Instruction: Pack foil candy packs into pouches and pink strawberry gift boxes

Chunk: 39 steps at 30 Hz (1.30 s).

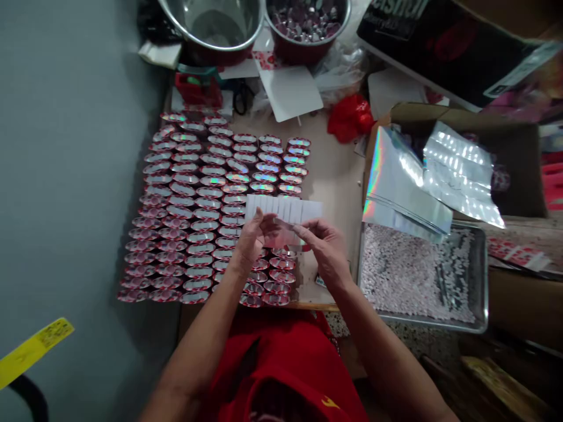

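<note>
My left hand [254, 237] and my right hand [323, 239] meet over the front middle of the table, both with fingers closed. Between their fingertips stretches a narrow pale strip [285, 223], pinched at either end. Just beyond the fingers is a white sheet [311, 208] marked off in several parallel bands; whether it rests on the packs or is held too, I cannot tell. Beneath and to the left stand rows of small red-and-white packs [200, 237], their oval mouths facing up, some showing pinkish contents and others a pale, shiny inside.
At the back stand an empty-looking metal bowl [215, 44] and a bowl of wrapped pieces [308, 35]. A red plastic bag [350, 117] lies right of them. On the right, silvery pouches [404, 181] lean on a cardboard box [523, 158], above a metal tray [482, 281] of small pale pieces.
</note>
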Available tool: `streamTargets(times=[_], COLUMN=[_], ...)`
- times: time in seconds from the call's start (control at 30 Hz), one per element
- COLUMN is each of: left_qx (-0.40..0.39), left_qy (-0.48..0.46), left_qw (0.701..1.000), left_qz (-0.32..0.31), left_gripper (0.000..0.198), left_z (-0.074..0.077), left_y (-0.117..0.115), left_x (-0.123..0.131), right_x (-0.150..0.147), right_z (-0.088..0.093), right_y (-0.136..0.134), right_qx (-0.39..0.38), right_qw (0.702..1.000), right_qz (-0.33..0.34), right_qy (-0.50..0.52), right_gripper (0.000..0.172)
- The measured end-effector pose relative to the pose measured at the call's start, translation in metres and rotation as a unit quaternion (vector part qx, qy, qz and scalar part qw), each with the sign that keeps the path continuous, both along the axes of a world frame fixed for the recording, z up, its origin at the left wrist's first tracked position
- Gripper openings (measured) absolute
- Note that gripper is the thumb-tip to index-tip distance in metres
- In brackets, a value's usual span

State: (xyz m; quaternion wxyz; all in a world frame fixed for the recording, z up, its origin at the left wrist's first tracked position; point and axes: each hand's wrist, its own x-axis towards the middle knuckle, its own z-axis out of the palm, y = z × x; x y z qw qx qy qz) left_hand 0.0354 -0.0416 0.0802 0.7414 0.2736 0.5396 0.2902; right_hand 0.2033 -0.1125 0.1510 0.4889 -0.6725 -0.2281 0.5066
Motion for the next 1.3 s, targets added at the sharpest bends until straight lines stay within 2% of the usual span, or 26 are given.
streamTargets(times=[0.1,0.23,0.37,0.6,0.7,0.83,0.93,1.03,1.17,1.3], left_qx=[-0.033,-0.006,-0.023,-0.042,-0.025,0.048,0.100,0.131,0.148,0.181], left_qy=[-0.071,-0.074,-0.053,-0.061,-0.051,0.020,0.117,0.258,0.412,0.482], left_qw=[0.996,0.992,0.989,0.987,0.987,0.988,0.975,0.939,0.883,0.849], left_qz=[0.049,0.103,0.133,0.140,0.150,0.147,0.162,0.184,0.168,0.122], left_gripper=[0.077,0.057,0.053,0.049,0.050,0.044,0.033,0.021,0.012,0.010], left_z=[0.014,0.021,0.017,0.007,0.004,0.002,-0.003,-0.012,-0.032,-0.050], left_y=[-0.013,-0.016,-0.013,-0.010,-0.007,-0.004,0.003,0.019,0.062,0.115], left_x=[-0.018,-0.034,-0.050,-0.076,-0.090,-0.120,-0.156,-0.204,-0.275,-0.319], right_x=[-0.019,-0.042,-0.061,-0.090,-0.101,-0.129,-0.173,-0.235,-0.310,-0.349], right_z=[-0.005,-0.009,-0.011,-0.016,-0.020,-0.040,-0.067,-0.093,-0.119,-0.132], right_y=[0.011,0.018,0.021,0.026,0.029,0.039,0.055,0.077,0.112,0.156], right_qx=[0.003,0.006,-0.013,-0.036,-0.058,-0.057,-0.051,-0.051,-0.040,-0.061], right_qw=[0.999,0.998,0.998,0.996,0.995,0.998,0.999,0.999,0.998,0.985], right_qz=[0.004,0.010,0.009,0.012,0.005,-0.013,-0.012,-0.008,0.042,0.095], right_qy=[0.039,0.063,0.069,0.084,0.074,-0.019,-0.013,0.008,-0.028,-0.129], right_gripper=[0.034,0.032,0.034,0.037,0.040,0.044,0.045,0.041,0.036,0.033])
